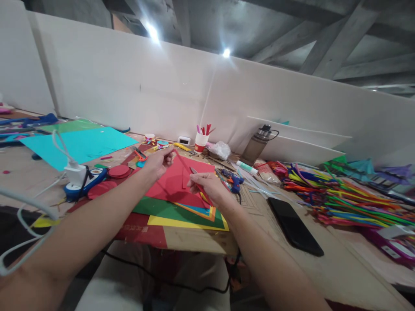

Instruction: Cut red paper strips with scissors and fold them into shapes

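Observation:
My left hand (162, 162) is closed in a pinch on the end of a thin red paper strip (181, 158), above the paper stack. My right hand (207, 186) is closed around what look like scissors (193, 170); their grey metal tip points up and left, and the palm hides most of the handle. Beneath both hands lies a red paper sheet (158, 183). Under it, blue and orange edges show, then a green sheet (145, 207) and a yellow sheet (171, 222).
At left are red paper discs (119, 171), a blue power strip (84, 183) and a turquoise sheet (84, 144). A paper cup (201, 141) and dark bottle (257, 147) stand behind. To the right are a blue glue gun (236, 182), black phone (293, 226) and pipe cleaners (350, 198).

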A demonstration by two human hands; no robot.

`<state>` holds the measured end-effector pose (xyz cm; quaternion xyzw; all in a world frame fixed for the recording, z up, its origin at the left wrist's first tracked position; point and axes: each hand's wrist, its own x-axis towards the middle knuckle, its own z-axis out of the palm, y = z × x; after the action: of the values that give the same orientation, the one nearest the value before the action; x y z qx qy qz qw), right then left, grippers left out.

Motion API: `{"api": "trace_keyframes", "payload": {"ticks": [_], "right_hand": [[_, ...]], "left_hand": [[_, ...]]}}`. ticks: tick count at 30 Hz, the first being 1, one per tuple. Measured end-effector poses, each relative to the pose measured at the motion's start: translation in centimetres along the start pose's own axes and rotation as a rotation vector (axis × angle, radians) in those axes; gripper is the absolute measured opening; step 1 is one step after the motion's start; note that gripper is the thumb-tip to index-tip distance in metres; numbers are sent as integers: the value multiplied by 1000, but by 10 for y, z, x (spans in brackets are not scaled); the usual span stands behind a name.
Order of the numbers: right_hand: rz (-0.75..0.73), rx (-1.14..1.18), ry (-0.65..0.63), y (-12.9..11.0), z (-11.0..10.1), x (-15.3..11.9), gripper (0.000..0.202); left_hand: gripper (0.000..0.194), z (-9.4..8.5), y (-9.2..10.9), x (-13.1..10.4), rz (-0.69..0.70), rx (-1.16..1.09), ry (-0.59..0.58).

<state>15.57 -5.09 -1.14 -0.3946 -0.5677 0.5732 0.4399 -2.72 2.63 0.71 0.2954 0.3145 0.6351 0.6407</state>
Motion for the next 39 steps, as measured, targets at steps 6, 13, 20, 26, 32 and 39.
{"api": "trace_keyframes", "payload": {"ticks": [6,13,20,26,32,39], "right_hand": [[-7,114,141,0,-2,3,43],[-8,113,108,2,-2,4,43],[30,31,99,3,-3,3,42],[37,-54,40,0,-2,0,38],[47,-90,144,1,-5,3,40],[-45,-181,236,3,-9,6,54]], "left_hand": [[41,7,-18,-15,-202,164,-104],[30,16,-34,-35,-117,346,-495],[12,17,-14,-27,-26,194,-157],[15,5,10,-6,-12,92,5],[19,-2,22,3,7,62,111],[15,18,-12,-26,-74,194,-121]]}}
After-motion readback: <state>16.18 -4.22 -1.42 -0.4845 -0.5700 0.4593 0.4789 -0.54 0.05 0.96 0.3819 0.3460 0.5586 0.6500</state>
